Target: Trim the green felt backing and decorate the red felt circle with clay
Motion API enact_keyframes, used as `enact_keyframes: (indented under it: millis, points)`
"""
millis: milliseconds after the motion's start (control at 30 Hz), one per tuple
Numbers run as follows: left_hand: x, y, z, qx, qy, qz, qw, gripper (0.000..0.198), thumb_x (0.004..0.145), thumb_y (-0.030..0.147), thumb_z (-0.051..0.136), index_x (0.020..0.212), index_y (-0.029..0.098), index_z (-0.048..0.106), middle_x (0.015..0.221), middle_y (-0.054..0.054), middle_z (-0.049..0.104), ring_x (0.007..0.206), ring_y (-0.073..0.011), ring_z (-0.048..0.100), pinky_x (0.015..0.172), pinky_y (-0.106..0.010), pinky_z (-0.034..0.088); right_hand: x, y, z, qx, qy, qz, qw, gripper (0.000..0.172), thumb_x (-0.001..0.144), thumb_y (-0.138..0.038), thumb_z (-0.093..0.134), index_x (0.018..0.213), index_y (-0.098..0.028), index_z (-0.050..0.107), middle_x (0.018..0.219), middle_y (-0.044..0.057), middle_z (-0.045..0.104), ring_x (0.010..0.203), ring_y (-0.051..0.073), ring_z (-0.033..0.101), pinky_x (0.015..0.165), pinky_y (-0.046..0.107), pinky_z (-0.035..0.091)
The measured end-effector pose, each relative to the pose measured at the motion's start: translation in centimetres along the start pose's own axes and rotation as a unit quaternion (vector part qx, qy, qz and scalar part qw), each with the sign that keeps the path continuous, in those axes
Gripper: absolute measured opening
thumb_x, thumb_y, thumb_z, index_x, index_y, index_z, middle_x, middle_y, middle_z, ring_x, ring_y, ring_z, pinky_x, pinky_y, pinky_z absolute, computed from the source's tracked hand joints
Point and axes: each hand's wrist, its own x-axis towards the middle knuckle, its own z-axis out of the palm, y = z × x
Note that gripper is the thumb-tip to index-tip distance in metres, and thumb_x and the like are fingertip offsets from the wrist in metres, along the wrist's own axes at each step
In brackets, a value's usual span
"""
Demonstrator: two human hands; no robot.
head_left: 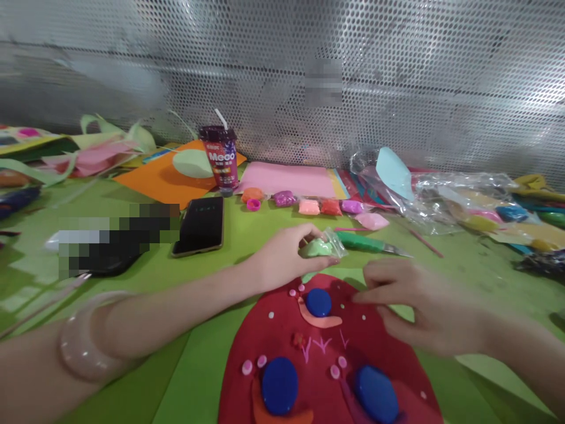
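A small clear bag of pale green clay (318, 247) is pinched between the thumb and fingers of my left hand (293, 250), just beyond the top of a red rounded sheet (273, 341). On the sheet are dark blue discs (280, 386) with orange, peach and purple strips, small pink dots and pink line marks. My right hand (408, 300) hovers at the sheet's upper right edge, blurred, its index finger stretched out and no object visible in it. Behind it lies a green cutter (362, 241).
A phone (200, 225) and a Meco cup (220, 159) with a straw stand left of centre. Several clay packets (309, 206), pink paper (286, 179), orange paper (170, 176) and plastic bags (459, 194) line the back by a perforated metal panel (273, 76).
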Motion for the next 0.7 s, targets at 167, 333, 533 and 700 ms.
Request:
enact_keyframes:
  millis: [167,333,533,700]
  points:
    - [0.0,0.0,0.0,-0.006,0.018,0.002,1.000,0.034,0.072,0.046,0.063,0.092,0.018,0.056,0.076,0.002,0.058,0.063,-0.0116,0.047,0.055,-0.024,0.035,-0.4,0.1,-0.1,-0.084,0.018,0.039,0.996,0.026,0.078,-0.015,0.041,0.076,-0.017,0.066,0.066,0.005,0.051,0.064,0.018,0.047,0.057,0.032,0.032]
    - [0.0,0.1,-0.1,-0.016,0.048,-0.001,0.999,0.035,0.073,0.046,0.063,0.092,0.018,0.055,0.074,0.003,0.056,0.061,-0.0108,0.045,0.055,-0.024,0.034,-0.4,-0.9,-0.1,-0.033,-0.011,0.008,0.999,0.030,0.075,-0.013,0.040,0.091,-0.020,0.065,0.069,0.004,0.052,0.063,0.017,0.047,0.054,0.030,0.030]
    - [-0.1,0.3,-0.2,-0.017,0.044,-0.013,0.999,0.034,0.073,0.045,0.062,0.092,0.018,0.054,0.073,0.003,0.055,0.061,-0.0109,0.044,0.054,-0.024,0.034,-0.3,-1.6,0.1,-0.083,0.006,0.039,0.996,0.020,0.073,-0.013,0.043,0.073,-0.020,0.062,0.062,0.003,0.050,0.060,0.018,0.045,0.056,0.032,0.031]
    - [0.0,0.1,-0.2,-0.016,0.045,-0.009,0.999,0.033,0.073,0.044,0.063,0.091,0.018,0.055,0.074,0.003,0.055,0.062,-0.0111,0.044,0.055,-0.024,0.034,-0.4,-2.0,0.4,-0.072,-0.019,0.053,0.996,0.028,0.073,-0.013,0.042,0.090,-0.022,0.062,0.069,0.002,0.056,0.064,0.019,0.051,0.059,0.032,0.035]
